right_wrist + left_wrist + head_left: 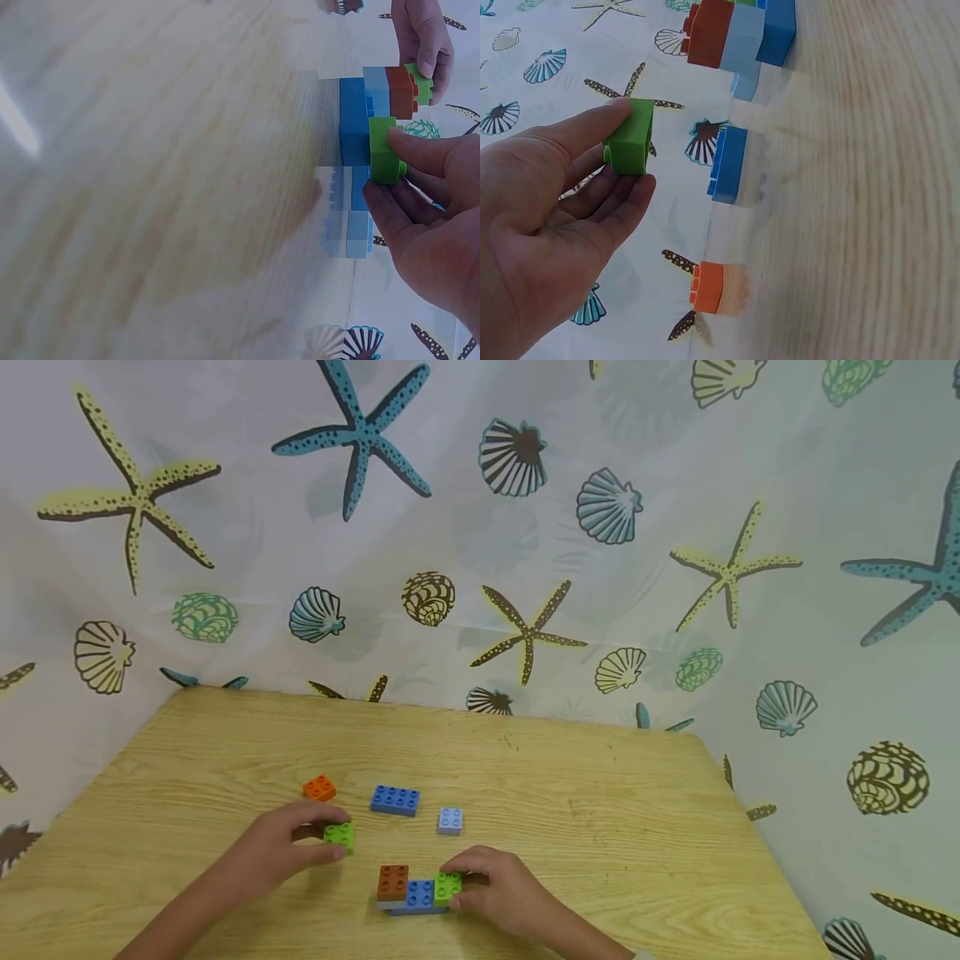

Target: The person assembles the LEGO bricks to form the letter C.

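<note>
Between thumb and fingers, my left hand (279, 843) pinches a lime-green toy building brick (340, 837), held above the table in the left wrist view. My right hand (504, 893) pinches a second green brick (384, 150) at the right end of a long blue brick (353, 120). On that blue brick's left end sits a light blue brick (376, 88), with a reddish-brown brick (393, 882) stacked on top. Blue studs show between the brown and green bricks in the head view.
Behind the hands lie an orange brick (319, 788), a blue eight-stud brick (395, 800) and a pale blue four-stud brick (450, 820). They rest on a wood-grain table (600, 827). A white curtain (450, 543) printed with starfish and shells surrounds the table's back and sides.
</note>
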`<state>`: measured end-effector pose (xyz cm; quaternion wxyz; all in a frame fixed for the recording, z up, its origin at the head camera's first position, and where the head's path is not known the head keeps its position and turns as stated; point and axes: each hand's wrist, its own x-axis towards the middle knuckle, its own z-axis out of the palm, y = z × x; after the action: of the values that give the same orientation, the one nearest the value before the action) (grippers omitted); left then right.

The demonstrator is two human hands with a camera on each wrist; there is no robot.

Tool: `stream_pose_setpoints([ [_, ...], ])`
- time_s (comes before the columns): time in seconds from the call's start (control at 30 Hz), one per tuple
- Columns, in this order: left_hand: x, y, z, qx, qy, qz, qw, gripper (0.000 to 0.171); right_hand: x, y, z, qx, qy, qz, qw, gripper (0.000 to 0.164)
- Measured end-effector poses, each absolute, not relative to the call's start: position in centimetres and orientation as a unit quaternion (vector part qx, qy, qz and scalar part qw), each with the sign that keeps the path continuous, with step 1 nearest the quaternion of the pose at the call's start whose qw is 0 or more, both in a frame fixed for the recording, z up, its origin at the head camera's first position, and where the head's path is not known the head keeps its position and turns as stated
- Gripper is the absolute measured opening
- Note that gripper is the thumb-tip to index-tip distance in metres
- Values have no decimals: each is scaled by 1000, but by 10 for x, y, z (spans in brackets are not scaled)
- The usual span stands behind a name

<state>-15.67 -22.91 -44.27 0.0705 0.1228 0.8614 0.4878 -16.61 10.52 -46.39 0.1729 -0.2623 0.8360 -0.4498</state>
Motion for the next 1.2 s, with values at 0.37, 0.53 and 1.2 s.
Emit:
stream_pose_setpoints([
  [0.37,-149,-197,-444,169,857,480,82,46,-166,106,-463,-273,835,-445,172,31],
  [0.53,-146,-185,-446,182,856,479,77,43,-166,106,-463,-280,835,-443,170,31],
  [1.2,-145,-170,-449,206,855,469,78,38,-166,106,-462,-274,834,-446,172,31],
])
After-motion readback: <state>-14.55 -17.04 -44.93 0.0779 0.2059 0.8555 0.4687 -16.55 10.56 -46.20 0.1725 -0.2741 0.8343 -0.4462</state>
